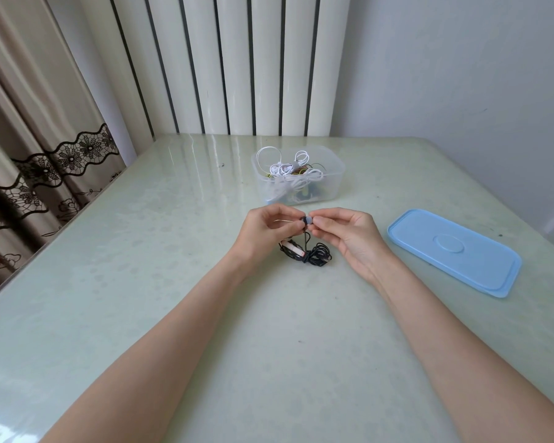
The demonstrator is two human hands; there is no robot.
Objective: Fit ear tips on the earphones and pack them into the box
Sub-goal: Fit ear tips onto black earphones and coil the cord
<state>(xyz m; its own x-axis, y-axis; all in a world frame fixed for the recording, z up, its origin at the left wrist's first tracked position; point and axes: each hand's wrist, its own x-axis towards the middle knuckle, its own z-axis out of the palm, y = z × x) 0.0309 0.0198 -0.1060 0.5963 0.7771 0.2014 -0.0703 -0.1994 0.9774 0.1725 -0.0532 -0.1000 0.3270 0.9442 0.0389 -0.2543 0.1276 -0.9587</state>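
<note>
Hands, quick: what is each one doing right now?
Left hand: pinching the black earbud.
Right hand: pinching the ear tip against it.

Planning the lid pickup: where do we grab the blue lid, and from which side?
Judging by its pose, take the lid by its near short edge, from the right hand's side. It lies flat on the table, so only its thin raised rim offers purchase, and nothing crowds that end.

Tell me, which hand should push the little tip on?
Probably the right hand: it already pinches the pale round ear tip against the black earbud that the left hand holds.
</note>
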